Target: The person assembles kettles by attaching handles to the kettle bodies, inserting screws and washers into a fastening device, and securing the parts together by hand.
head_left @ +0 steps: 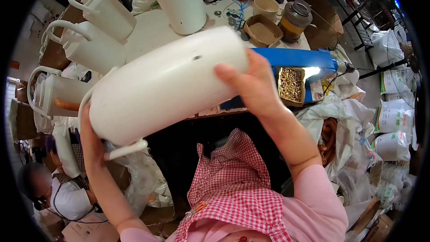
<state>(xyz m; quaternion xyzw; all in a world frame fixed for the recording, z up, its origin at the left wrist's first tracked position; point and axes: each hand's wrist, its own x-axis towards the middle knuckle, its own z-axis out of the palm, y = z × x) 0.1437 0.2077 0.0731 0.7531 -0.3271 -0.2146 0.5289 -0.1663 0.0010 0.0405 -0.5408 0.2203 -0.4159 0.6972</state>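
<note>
A large white plastic jug [165, 85] is held tilted on its side in front of me, with a small dark slot in its wall. My right hand [253, 80] grips its right end, thumb on the near wall and fingers behind. At the other end my left hand [87, 123] supports the jug, its fingers hidden by the jug and its handle. A white curved handle part [127, 149] sticks out below the left end. Just beyond my right hand is a blue machine arm [295, 56] with a lit lamp.
Several white jugs with handles stand at the left, including one jug [107, 13]. Another white container [179, 4] stands on the table [143, 31]. At right are a box of small brass-coloured parts [291, 84], a jar [295, 18] and plastic bags. A person [71, 197] sits lower left.
</note>
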